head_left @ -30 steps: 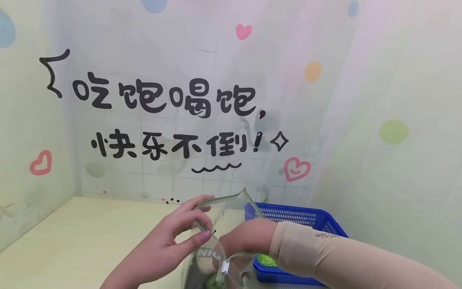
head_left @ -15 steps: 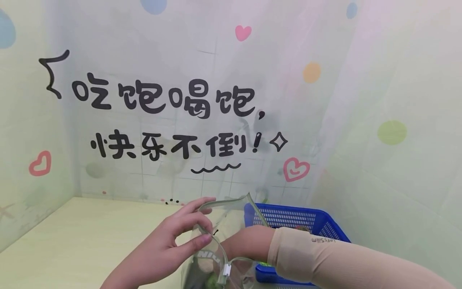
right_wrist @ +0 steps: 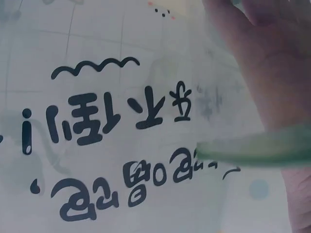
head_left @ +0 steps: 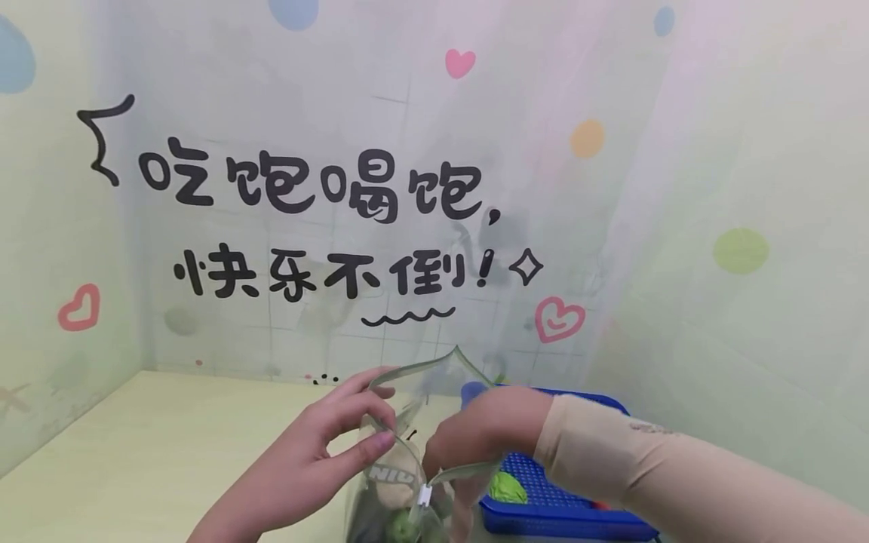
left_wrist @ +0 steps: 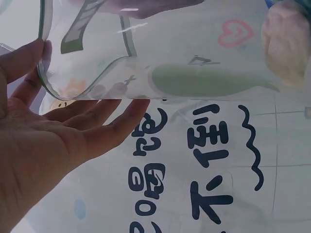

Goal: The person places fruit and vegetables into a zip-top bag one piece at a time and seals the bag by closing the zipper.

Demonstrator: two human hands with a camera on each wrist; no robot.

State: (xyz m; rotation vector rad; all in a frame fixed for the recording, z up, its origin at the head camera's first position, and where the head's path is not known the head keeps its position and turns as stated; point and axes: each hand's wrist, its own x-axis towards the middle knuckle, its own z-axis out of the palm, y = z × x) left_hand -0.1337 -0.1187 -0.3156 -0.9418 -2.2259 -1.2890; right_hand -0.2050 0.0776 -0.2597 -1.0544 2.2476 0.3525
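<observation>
One clear bag [head_left: 392,473]: it hangs from our left hand and stands just right of and below that pinch, its mouth parted upward.
Left hand [head_left: 308,449]: we pinch the near-left rim between thumb and finger, other fingers lying along the outside.
Right hand [head_left: 485,430]: we have it in the bag mouth, right of the left pinch, fingers bent downward; their tips are hidden, so we cannot tell whether they hold anything.
White slider [head_left: 425,495]: it sits on the rim, below and right of the left pinch.
Inside the bag: below the pinch we make out a green round thing [head_left: 402,526] and a beige thing [head_left: 397,489].
Likely trouble: a knock from our right wrist could pull the rim out of that small pinch, and the soft wall would probably fold and narrow the mouth. Our right hand could also snag on the slider and drag the bag over.
Edges: the rim peaks above and right of the pinch, and our sleeve [head_left: 679,467] passes just right of the bag mouth.
Blue basket [head_left: 563,524]: right of the bag, partly under our forearm, with leafy greens [head_left: 508,488] in it; its wall limits sideways movement low down.
Room: the table [head_left: 224,422] spreads left of our left hand, and there seems to be height above both hands.
</observation>
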